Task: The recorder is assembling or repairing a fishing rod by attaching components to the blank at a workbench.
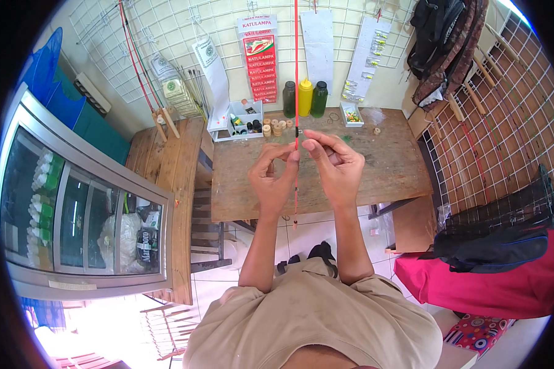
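A thin red fishing rod [297, 67] runs from the top edge of the head view down between my hands, its slim tip end hanging below them. My left hand [273, 177] pinches the rod between thumb and forefinger, just under a short black band on it. Beside that band, my right hand [336, 165] is closed with thumb and forefinger together at the rod's right side. What lies in that pinch is too small to make out. Both hands are above the wooden table [240, 197].
On the table's far side stand a white tray [235, 132] of small bottles, wooden spools [277, 129], a yellow squeeze bottle [305, 99] between two dark bottles, and a small white box [351, 115]. A glass cabinet [114, 184] is at left; bags [437, 43] hang at right.
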### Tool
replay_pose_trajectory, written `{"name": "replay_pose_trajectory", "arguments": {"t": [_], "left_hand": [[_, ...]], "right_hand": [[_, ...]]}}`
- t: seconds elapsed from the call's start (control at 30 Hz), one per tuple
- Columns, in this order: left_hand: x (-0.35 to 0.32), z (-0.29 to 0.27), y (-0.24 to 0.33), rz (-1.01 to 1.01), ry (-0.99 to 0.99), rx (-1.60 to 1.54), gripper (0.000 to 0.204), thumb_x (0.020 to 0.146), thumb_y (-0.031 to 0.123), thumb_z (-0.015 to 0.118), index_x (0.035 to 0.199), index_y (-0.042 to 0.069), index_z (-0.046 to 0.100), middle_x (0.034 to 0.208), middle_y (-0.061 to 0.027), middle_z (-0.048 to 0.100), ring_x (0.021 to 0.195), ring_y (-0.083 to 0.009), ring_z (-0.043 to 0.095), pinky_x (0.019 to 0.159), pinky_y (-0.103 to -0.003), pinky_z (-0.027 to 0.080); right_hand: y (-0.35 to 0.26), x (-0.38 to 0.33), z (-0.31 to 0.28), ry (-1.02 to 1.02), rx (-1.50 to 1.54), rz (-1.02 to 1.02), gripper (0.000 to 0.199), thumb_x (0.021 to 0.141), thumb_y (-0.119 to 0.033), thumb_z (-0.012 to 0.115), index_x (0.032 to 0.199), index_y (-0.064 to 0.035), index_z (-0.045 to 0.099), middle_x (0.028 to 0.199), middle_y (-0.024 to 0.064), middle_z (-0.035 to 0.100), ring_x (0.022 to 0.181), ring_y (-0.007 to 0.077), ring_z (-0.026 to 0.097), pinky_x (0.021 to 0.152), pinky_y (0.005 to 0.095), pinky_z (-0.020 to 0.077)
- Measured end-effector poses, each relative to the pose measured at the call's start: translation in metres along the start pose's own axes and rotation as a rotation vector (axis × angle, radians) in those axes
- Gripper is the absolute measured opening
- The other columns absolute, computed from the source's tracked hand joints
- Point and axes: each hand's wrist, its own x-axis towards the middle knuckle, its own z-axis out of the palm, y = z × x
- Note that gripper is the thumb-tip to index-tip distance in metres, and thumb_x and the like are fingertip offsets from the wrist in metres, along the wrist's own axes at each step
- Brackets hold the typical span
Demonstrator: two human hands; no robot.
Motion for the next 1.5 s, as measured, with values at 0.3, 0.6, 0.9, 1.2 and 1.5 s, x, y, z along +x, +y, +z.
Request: {"name": "replay_pose_trajectory", "arguments": {"t": [0.3, 0.6, 0.9, 1.2, 1.5], "left_hand": [[0.001, -0.003, 0.000, 0.049, -0.012, 0.005, 0.018, 0.078, -0.002, 0.068, 0.095, 0.000, 0.067, 0.083, -0.0048, 0.059, 0.075, -0.0101, 0.053, 0.068, -0.021, 0.042], [0.002, -0.003, 0.003, 0.080, -0.031, 0.006, 0.017, 0.078, -0.003, 0.068, 0.095, -0.001, 0.066, 0.082, -0.0056, 0.059, 0.075, -0.0103, 0.054, 0.068, -0.021, 0.042], [-0.002, 0.002, 0.008, 0.082, -0.028, -0.005, 0.016, 0.078, -0.004, 0.067, 0.094, -0.002, 0.066, 0.084, -0.0067, 0.060, 0.074, -0.0108, 0.055, 0.067, -0.022, 0.043], [-0.005, 0.003, 0.011, 0.097, -0.046, 0.019, 0.017, 0.077, -0.006, 0.066, 0.093, -0.002, 0.065, 0.083, -0.0067, 0.060, 0.074, -0.0108, 0.055, 0.068, -0.022, 0.043], [-0.011, 0.007, 0.012, 0.105, -0.058, 0.046, 0.018, 0.077, -0.006, 0.066, 0.094, -0.002, 0.066, 0.083, -0.0066, 0.060, 0.074, -0.0111, 0.054, 0.068, -0.022, 0.043]], "right_hand": [[0.004, -0.002, 0.004, -0.064, 0.136, 0.029, 0.017, 0.084, -0.003, 0.065, 0.098, 0.0068, 0.062, 0.093, 0.0081, 0.064, 0.084, 0.0093, 0.058, 0.075, 0.0223, 0.0472], [0.000, -0.003, 0.007, -0.069, 0.227, 0.019, 0.017, 0.086, -0.008, 0.064, 0.097, 0.0050, 0.060, 0.088, 0.0052, 0.063, 0.083, 0.0078, 0.058, 0.074, 0.0204, 0.0462], [-0.009, -0.006, 0.007, -0.090, 0.252, 0.021, 0.017, 0.087, -0.010, 0.064, 0.095, 0.0040, 0.059, 0.082, 0.0049, 0.063, 0.071, 0.0089, 0.060, 0.065, 0.0219, 0.0488], [-0.011, -0.009, 0.006, -0.079, 0.287, -0.012, 0.015, 0.086, -0.008, 0.064, 0.094, 0.0034, 0.060, 0.081, 0.0047, 0.062, 0.070, 0.0087, 0.059, 0.065, 0.0218, 0.0482], [-0.011, -0.016, 0.001, -0.046, 0.276, -0.036, 0.014, 0.086, -0.005, 0.063, 0.096, 0.0042, 0.061, 0.084, 0.0051, 0.061, 0.070, 0.0087, 0.059, 0.065, 0.0219, 0.0480]]}}
